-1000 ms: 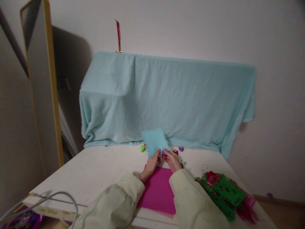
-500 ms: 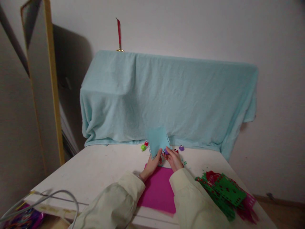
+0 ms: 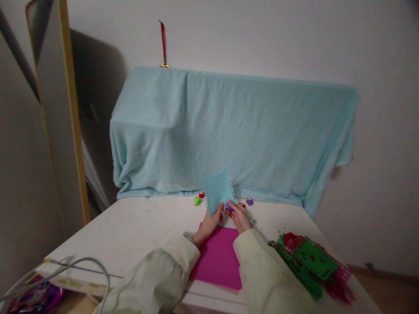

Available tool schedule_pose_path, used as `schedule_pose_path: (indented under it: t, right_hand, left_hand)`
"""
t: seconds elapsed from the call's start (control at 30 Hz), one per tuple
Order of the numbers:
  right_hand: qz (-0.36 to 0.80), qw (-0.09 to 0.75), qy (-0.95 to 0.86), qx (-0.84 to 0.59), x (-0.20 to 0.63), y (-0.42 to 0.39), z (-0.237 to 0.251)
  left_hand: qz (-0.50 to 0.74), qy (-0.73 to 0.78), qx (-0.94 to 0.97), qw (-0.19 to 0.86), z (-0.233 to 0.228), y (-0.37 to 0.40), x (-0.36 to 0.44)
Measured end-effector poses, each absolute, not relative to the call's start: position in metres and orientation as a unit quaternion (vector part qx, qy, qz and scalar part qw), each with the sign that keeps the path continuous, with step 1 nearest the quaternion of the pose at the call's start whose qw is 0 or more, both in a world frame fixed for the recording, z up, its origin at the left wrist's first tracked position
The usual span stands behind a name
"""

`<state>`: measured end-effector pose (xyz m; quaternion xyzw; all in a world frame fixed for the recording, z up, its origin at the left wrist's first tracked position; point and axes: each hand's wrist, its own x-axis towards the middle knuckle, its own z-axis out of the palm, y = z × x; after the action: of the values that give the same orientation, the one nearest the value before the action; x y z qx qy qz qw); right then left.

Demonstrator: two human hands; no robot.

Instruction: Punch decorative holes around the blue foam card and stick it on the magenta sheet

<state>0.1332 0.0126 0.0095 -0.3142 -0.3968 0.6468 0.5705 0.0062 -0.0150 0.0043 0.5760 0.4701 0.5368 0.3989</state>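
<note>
A light blue paper sheet point(image 3: 218, 189) with small notches or holes along its edges is raised above the table. My left hand point(image 3: 210, 224) is closed on its lower edge, thumb on top. At the sheet's lower right corner, my right hand point(image 3: 240, 216) is closed around a small purple craft punch point(image 3: 229, 206), which sits against the paper edge. Fingers partly hide the punch. Below both hands lies a magenta sheet stack point(image 3: 218, 259), partly covered by my forearms.
Behind the hands stand a green punch point(image 3: 197, 201), red punches point(image 3: 201, 194) and another purple punch point(image 3: 249, 201). Perforated green sheets point(image 3: 316, 259) pile up at right, with green paper bits point(image 3: 254, 222) nearby. A grey cable point(image 3: 81, 260) loops at front left; a blue cloth point(image 3: 229, 126) hangs behind.
The view has shifted slightly. Both hands keep their hold on the blue sheet and the purple punch, with hardly any movement.
</note>
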Motion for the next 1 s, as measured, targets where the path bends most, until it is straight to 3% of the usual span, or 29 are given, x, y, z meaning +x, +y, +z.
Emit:
schedule_pose_path:
  t: [1.0]
  right_hand:
    - [0.636, 0.567, -0.413, -0.322, 0.1324, 0.0105, 0.0145]
  left_hand:
    - [0.546, 0.466, 0.572, 0.397, 0.0123, -0.0195, 0.0072]
